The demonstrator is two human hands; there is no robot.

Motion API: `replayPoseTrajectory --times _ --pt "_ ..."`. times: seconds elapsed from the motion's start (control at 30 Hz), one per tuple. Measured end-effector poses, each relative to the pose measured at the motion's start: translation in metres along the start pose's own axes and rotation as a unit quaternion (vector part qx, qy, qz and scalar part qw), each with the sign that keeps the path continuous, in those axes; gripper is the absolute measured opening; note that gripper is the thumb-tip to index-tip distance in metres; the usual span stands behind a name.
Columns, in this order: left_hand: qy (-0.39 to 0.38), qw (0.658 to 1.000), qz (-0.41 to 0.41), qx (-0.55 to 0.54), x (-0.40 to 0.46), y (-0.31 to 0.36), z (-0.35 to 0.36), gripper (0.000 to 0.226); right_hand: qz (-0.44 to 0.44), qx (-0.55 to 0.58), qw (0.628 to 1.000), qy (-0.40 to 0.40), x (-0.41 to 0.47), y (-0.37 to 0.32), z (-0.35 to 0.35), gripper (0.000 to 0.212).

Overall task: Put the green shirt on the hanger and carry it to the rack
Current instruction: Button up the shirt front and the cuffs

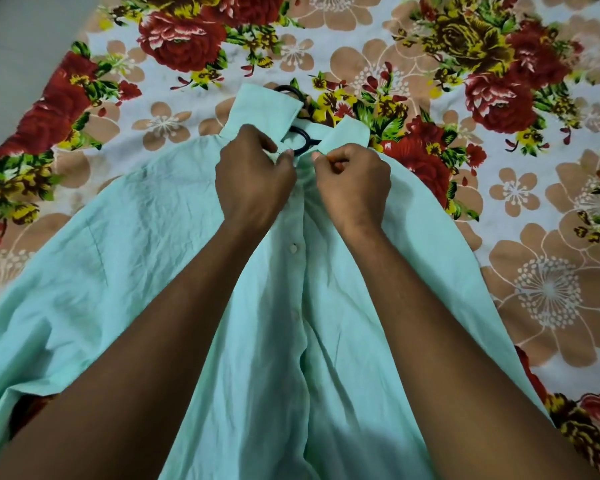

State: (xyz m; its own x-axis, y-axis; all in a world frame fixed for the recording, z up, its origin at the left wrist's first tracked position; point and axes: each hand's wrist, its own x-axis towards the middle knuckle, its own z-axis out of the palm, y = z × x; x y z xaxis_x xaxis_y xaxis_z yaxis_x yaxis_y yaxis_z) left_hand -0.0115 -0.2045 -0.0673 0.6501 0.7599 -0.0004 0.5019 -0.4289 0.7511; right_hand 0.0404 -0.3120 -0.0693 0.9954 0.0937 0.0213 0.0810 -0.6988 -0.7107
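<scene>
The pale green shirt (146, 244) lies spread front-up on a floral bedsheet, its collar pointing away from me. A black hanger (300, 142) shows only at the neck opening, with its hook curling out past the collar; the rest is hidden inside the shirt. My left hand (253, 181) pinches the left edge of the placket just below the collar. My right hand (352, 183) pinches the right edge opposite it. The two hands nearly touch at the top button. White buttons run down the closed placket toward me.
The floral bedsheet (499, 168) with red roses and tan flowers covers the bed all around the shirt. A grey surface (18, 46) borders the bed at the upper left. No rack is in view.
</scene>
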Motion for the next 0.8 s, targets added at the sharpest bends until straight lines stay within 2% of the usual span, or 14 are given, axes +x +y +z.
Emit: replayPoseTrajectory --times 0.13,0.3,0.33,0.4,0.5,0.57,0.63,0.73,0.8 --pt "-0.045 0.983 0.075 0.16 0.018 0.013 0.018 0.038 -0.001 -0.033 0.998 -0.059 0.021 -0.006 0.016 0.023" --pt "-0.037 0.975 0.098 0.194 0.024 0.006 0.019 0.009 -0.002 -0.12 0.992 -0.047 0.031 -0.01 0.03 0.01" --pt "-0.023 0.98 0.1 0.173 0.024 0.004 0.017 0.005 -0.007 -0.126 0.991 -0.041 0.03 -0.011 0.031 0.009" --pt "-0.007 0.992 0.057 0.11 0.025 -0.001 0.015 0.012 -0.002 -0.102 0.994 -0.038 0.029 -0.01 0.031 0.006" --pt "-0.029 0.994 -0.094 -0.047 0.029 -0.008 0.011 0.01 0.029 -0.022 0.999 -0.034 0.03 -0.007 0.029 0.005" --pt "-0.052 0.96 -0.201 -0.19 0.035 -0.012 0.007 0.012 0.022 0.013 0.999 -0.022 0.03 -0.007 0.028 0.008" --pt "-0.084 0.92 -0.267 -0.274 0.038 -0.012 0.003 0.031 -0.004 0.014 1.0 -0.007 0.028 -0.008 0.027 0.01" --pt "-0.117 0.901 -0.295 -0.297 0.041 -0.006 -0.005 0.05 -0.03 -0.011 0.999 -0.018 0.026 -0.008 0.028 0.009" --pt "-0.119 0.896 -0.307 -0.299 0.042 -0.003 -0.007 0.041 -0.03 -0.025 0.998 -0.04 0.027 -0.008 0.029 0.01"
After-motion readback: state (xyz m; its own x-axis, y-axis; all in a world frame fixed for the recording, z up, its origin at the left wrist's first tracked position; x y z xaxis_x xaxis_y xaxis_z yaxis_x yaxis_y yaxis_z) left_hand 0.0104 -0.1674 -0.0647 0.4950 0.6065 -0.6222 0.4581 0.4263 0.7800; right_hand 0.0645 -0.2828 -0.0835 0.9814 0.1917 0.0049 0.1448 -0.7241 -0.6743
